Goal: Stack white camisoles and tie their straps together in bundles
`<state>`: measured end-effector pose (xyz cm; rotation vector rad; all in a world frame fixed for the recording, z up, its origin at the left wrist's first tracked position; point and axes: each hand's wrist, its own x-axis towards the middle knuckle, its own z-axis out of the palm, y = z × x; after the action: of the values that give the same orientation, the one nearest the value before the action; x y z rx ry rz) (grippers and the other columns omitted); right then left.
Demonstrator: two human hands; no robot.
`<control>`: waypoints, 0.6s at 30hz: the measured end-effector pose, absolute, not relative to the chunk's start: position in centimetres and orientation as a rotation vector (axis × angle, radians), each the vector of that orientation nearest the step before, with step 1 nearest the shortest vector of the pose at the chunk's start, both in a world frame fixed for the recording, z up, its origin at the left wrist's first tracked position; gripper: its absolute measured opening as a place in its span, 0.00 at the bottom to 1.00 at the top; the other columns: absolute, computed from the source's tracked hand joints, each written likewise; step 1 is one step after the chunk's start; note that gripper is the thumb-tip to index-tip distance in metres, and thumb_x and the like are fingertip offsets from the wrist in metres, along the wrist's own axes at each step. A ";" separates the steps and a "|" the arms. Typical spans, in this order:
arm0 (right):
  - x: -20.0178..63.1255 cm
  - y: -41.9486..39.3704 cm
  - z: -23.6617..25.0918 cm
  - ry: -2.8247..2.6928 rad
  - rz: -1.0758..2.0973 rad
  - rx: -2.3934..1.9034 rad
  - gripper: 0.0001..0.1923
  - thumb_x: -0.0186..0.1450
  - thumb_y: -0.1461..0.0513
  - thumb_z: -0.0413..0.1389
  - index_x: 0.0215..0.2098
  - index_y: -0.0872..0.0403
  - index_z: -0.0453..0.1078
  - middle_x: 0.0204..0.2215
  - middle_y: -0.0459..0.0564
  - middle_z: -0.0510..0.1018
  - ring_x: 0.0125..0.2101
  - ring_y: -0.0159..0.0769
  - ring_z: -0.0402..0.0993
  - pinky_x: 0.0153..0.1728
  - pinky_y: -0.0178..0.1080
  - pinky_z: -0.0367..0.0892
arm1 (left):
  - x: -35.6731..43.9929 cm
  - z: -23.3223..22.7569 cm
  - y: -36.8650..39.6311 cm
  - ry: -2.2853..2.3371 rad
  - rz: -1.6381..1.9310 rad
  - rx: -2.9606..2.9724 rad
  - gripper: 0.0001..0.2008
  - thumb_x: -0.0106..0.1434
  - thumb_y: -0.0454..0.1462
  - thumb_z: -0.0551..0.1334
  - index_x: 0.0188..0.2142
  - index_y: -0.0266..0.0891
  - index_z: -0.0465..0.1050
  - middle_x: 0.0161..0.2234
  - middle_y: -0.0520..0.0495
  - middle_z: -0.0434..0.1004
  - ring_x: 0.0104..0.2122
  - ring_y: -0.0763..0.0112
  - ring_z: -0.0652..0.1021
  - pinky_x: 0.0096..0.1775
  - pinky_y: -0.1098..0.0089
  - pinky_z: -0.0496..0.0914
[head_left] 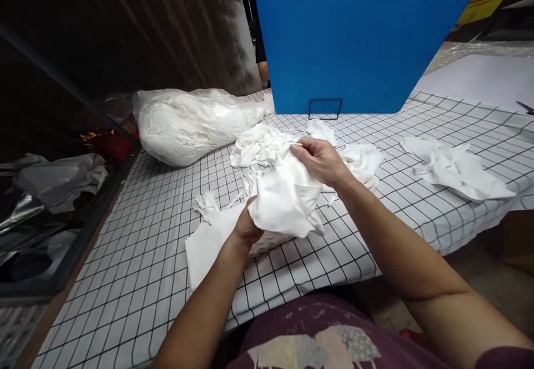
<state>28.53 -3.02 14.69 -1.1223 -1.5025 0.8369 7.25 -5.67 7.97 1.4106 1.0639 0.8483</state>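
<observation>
Both of my hands hold a piece of white fabric (283, 199) above the table. My right hand (320, 160) pinches its upper edge between thumb and fingers. At the lower left, my left hand (249, 225) is closed on the cloth, with most of its fingers hidden beneath it. Flat on the table beside my left forearm lies another white cloth piece (206, 244). Just beyond my hands sits a crumpled heap of white fabric (258, 145), and more bunched white cloth (362, 160) lies behind my right wrist.
The table has a white cloth with black checks (154, 213). A stuffed clear plastic bag (187, 127) lies at the back left. A large blue board (354, 40) stands at the back beside a black wire stand (325, 108). A loose white piece (456, 166) rests near the right edge.
</observation>
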 end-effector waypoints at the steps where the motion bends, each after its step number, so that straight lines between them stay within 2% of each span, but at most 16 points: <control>1: 29.2 -3.2 13.5 -1.450 0.847 -1.175 0.18 0.67 0.50 0.54 0.27 0.54 0.65 0.21 0.43 0.64 0.21 0.28 0.58 0.19 0.33 0.52 | 6.7 7.8 -6.0 1.033 0.874 1.285 0.21 0.59 0.50 0.61 0.40 0.36 0.78 0.40 0.40 0.82 0.43 0.54 0.80 0.45 0.57 0.76; 4: 31.3 -4.2 9.8 -1.310 0.893 -1.329 0.18 0.65 0.48 0.55 0.27 0.54 0.66 0.21 0.44 0.66 0.21 0.30 0.60 0.20 0.34 0.55 | 4.3 6.8 -6.7 1.026 0.958 0.963 0.16 0.52 0.45 0.67 0.36 0.36 0.78 0.38 0.43 0.82 0.43 0.57 0.80 0.46 0.60 0.75; 8: 32.8 -5.6 5.9 -1.209 0.927 -1.502 0.19 0.63 0.47 0.56 0.27 0.54 0.67 0.21 0.44 0.68 0.22 0.31 0.62 0.21 0.34 0.56 | 1.5 5.2 -7.0 1.161 1.063 0.820 0.15 0.47 0.37 0.71 0.35 0.36 0.78 0.34 0.47 0.83 0.36 0.64 0.80 0.40 0.67 0.75; 10: 33.1 -6.0 4.6 -1.244 0.956 -1.573 0.19 0.63 0.47 0.56 0.27 0.54 0.68 0.22 0.45 0.69 0.22 0.31 0.63 0.22 0.34 0.56 | 0.6 4.8 -7.3 1.190 1.078 0.831 0.15 0.47 0.37 0.71 0.36 0.36 0.79 0.34 0.47 0.83 0.35 0.64 0.80 0.39 0.68 0.75; 13: 33.1 -6.0 3.6 -1.407 0.931 -1.721 0.18 0.64 0.48 0.54 0.29 0.53 0.71 0.25 0.47 0.74 0.25 0.34 0.67 0.24 0.36 0.59 | -0.9 5.4 -7.6 1.194 0.940 1.025 0.19 0.52 0.41 0.69 0.44 0.37 0.78 0.41 0.44 0.83 0.42 0.59 0.80 0.45 0.63 0.74; 16: 32.9 -6.4 3.7 -1.542 0.697 -1.808 0.15 0.66 0.51 0.53 0.34 0.53 0.73 0.28 0.49 0.77 0.28 0.37 0.69 0.28 0.38 0.62 | -3.1 6.9 -7.7 1.286 0.615 1.394 0.27 0.53 0.43 0.69 0.52 0.37 0.74 0.49 0.39 0.79 0.49 0.53 0.78 0.51 0.56 0.72; 18: 32.8 -7.1 4.4 -1.637 0.592 -1.720 0.15 0.67 0.51 0.52 0.37 0.52 0.73 0.32 0.52 0.77 0.31 0.38 0.71 0.31 0.40 0.65 | -4.9 8.1 -7.7 1.367 0.412 1.660 0.28 0.55 0.45 0.67 0.54 0.37 0.72 0.51 0.37 0.77 0.51 0.50 0.77 0.53 0.52 0.70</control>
<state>32.79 -7.11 4.37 -1.7203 -1.6366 0.5922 -4.91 -7.73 8.10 1.6602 1.3672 0.4116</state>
